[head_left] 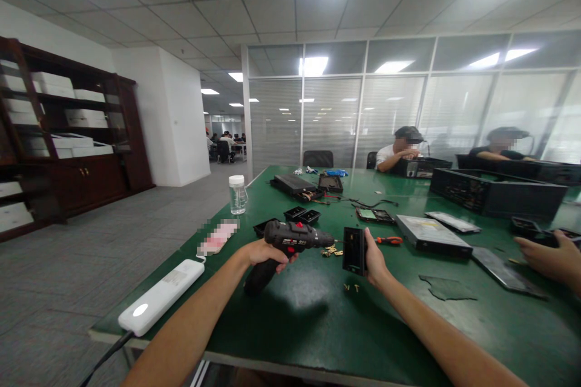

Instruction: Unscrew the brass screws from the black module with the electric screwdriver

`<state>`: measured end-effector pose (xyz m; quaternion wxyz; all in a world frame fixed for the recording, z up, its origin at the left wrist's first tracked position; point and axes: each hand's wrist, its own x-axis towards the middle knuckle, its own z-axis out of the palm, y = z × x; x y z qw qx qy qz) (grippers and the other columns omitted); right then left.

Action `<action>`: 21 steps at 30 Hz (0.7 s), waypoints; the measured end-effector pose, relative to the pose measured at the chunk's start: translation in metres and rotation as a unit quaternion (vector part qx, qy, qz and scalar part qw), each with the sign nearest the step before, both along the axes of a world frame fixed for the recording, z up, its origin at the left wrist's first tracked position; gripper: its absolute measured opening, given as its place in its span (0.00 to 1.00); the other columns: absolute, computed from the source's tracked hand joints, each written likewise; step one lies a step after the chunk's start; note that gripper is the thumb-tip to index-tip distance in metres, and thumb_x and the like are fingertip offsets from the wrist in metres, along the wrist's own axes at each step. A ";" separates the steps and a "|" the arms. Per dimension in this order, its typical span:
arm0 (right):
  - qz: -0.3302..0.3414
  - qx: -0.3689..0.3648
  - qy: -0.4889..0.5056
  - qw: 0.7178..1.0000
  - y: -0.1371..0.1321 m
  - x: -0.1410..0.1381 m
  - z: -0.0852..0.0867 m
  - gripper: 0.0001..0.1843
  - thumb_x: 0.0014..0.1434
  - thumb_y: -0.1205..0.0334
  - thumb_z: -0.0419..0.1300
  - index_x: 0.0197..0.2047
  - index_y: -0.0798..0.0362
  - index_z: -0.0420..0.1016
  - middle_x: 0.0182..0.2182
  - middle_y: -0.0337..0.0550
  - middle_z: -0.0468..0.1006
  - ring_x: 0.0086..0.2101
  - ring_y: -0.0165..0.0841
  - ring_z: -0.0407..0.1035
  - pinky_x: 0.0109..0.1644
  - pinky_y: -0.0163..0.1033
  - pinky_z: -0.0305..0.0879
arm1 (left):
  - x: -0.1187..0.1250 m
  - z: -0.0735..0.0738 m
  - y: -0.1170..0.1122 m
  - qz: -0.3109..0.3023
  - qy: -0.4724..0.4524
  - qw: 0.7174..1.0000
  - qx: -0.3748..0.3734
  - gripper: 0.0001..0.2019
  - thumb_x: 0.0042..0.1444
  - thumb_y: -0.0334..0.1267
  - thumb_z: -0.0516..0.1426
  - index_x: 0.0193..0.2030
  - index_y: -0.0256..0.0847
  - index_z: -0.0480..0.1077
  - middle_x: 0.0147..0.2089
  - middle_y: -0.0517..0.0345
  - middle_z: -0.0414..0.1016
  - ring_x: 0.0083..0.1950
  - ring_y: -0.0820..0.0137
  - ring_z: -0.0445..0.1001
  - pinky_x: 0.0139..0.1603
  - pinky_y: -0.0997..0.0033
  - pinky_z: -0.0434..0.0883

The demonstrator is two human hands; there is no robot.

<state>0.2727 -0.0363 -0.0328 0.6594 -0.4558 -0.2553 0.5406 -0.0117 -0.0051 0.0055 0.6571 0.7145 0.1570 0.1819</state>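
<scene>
Over the table [313,326], left hand [265,252] grips a drill [297,236]; right hand [374,261] clasps a black panel [353,250] beside its tip.

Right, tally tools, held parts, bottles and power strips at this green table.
Black-and-red cordless screwdriver, left hand: 1
Orange-handled manual screwdriver: 1
Black rectangular panel, right hand: 1
Clear white-capped plastic bottle: 1
Long white power strip: 1
Total: 5

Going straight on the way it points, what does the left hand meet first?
Its black-and-red cordless drill aims at the flat black rectangular box upright in the right hand; probably that, depth unclear.
</scene>
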 end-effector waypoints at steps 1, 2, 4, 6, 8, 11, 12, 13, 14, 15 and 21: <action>-0.004 0.000 0.000 1.000 0.000 0.000 0.000 0.24 0.44 0.41 0.53 0.30 0.54 0.70 0.19 0.40 0.73 0.20 0.34 0.68 0.26 0.41 0.65 | 0.000 0.000 0.000 0.000 0.000 1.000 0.001 0.16 0.41 0.33 0.57 0.39 0.30 0.65 0.35 0.52 0.65 0.23 0.77 0.63 0.25 0.75 0.63; -0.008 0.002 -0.001 1.000 0.001 0.000 -0.001 0.24 0.44 0.41 0.53 0.30 0.54 0.70 0.19 0.40 0.73 0.20 0.34 0.68 0.26 0.41 0.65 | 0.000 -0.001 0.000 -0.001 0.000 1.000 0.003 0.16 0.41 0.33 0.57 0.39 0.30 0.65 0.34 0.52 0.65 0.23 0.78 0.63 0.25 0.75 0.63; -0.010 0.002 -0.002 1.000 0.001 0.001 -0.002 0.24 0.44 0.41 0.53 0.30 0.55 0.70 0.19 0.40 0.73 0.20 0.34 0.67 0.26 0.41 0.65 | 0.000 -0.001 0.000 -0.003 0.001 1.000 0.004 0.16 0.41 0.34 0.57 0.39 0.30 0.65 0.35 0.52 0.65 0.23 0.78 0.63 0.25 0.75 0.63; -0.005 0.002 0.000 1.000 0.002 0.002 -0.003 0.24 0.45 0.41 0.53 0.30 0.55 0.70 0.19 0.40 0.72 0.20 0.34 0.67 0.26 0.40 0.65 | 0.000 0.000 0.000 -0.005 0.002 1.000 0.003 0.16 0.41 0.34 0.57 0.39 0.30 0.64 0.35 0.52 0.65 0.23 0.78 0.63 0.25 0.75 0.63; -0.001 0.000 0.001 1.000 0.003 0.002 -0.003 0.24 0.45 0.41 0.53 0.30 0.55 0.70 0.19 0.40 0.72 0.20 0.34 0.67 0.26 0.40 0.65 | 0.000 0.001 0.000 -0.009 0.001 1.000 0.002 0.16 0.41 0.34 0.57 0.39 0.31 0.64 0.35 0.52 0.65 0.23 0.78 0.63 0.25 0.74 0.63; -0.005 0.002 0.005 1.000 0.004 0.002 -0.003 0.24 0.44 0.41 0.53 0.30 0.54 0.70 0.19 0.40 0.72 0.20 0.34 0.68 0.26 0.40 0.65 | 0.000 0.001 0.000 -0.013 -0.002 1.000 0.001 0.16 0.42 0.34 0.57 0.39 0.31 0.64 0.35 0.52 0.65 0.24 0.77 0.63 0.25 0.74 0.64; -0.006 0.003 0.007 1.000 0.003 0.002 -0.003 0.24 0.43 0.41 0.54 0.30 0.54 0.70 0.19 0.40 0.73 0.20 0.34 0.68 0.26 0.41 0.65 | 0.000 0.001 0.000 -0.012 -0.001 1.000 0.000 0.16 0.42 0.34 0.57 0.40 0.31 0.64 0.35 0.52 0.65 0.24 0.77 0.64 0.26 0.74 0.64; -0.007 0.005 0.009 1.000 0.003 0.002 -0.003 0.24 0.43 0.41 0.54 0.30 0.54 0.70 0.19 0.41 0.73 0.20 0.34 0.68 0.26 0.41 0.65 | 0.000 0.000 0.000 -0.010 0.001 1.000 -0.002 0.16 0.42 0.34 0.57 0.40 0.31 0.64 0.35 0.52 0.65 0.24 0.77 0.64 0.26 0.73 0.64; -0.006 0.006 0.011 1.000 0.002 0.001 -0.002 0.24 0.43 0.41 0.54 0.30 0.54 0.70 0.19 0.41 0.73 0.21 0.34 0.68 0.27 0.41 0.66 | 0.000 0.000 0.000 -0.006 0.003 1.000 -0.003 0.16 0.42 0.34 0.57 0.40 0.31 0.64 0.35 0.52 0.65 0.24 0.77 0.63 0.26 0.73 0.64; -0.004 0.006 0.011 1.000 0.002 0.001 -0.002 0.24 0.43 0.41 0.54 0.30 0.54 0.70 0.19 0.41 0.73 0.21 0.35 0.68 0.27 0.41 0.66 | 0.000 0.000 0.000 -0.003 0.004 1.000 -0.004 0.17 0.42 0.34 0.58 0.40 0.31 0.64 0.35 0.52 0.65 0.24 0.77 0.63 0.26 0.74 0.64; -0.004 0.007 0.010 1.000 0.002 0.001 -0.003 0.23 0.43 0.41 0.54 0.29 0.54 0.70 0.19 0.40 0.72 0.20 0.35 0.68 0.26 0.42 0.66 | 0.000 -0.001 0.000 0.005 0.008 1.000 -0.004 0.17 0.41 0.36 0.58 0.39 0.31 0.65 0.34 0.52 0.65 0.24 0.78 0.63 0.26 0.73 0.65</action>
